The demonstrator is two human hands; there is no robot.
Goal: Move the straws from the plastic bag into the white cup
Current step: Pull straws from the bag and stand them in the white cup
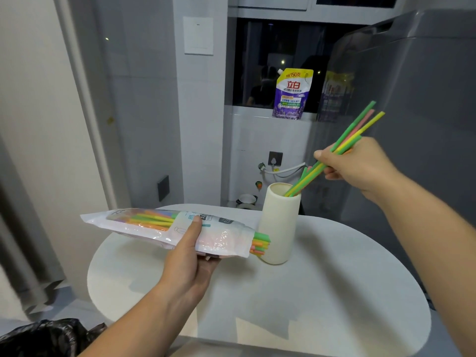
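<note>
white cup (278,228): loose straws (354,127) dipped in, right hand (360,163) grasping | plastic bag (226,235): bagged straws (261,243), left hand (188,256) grasping

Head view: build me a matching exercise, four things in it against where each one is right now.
Things
1. white cup
2. plastic bag
3. loose straws
4. detergent pouch

Places
A. propped on the window ledge
B. held lengthwise in the left hand
C. standing upright on the table
D. gripped by the right hand, lower ends inside the cup

Pairs: 1-C, 2-B, 3-D, 4-A
</note>
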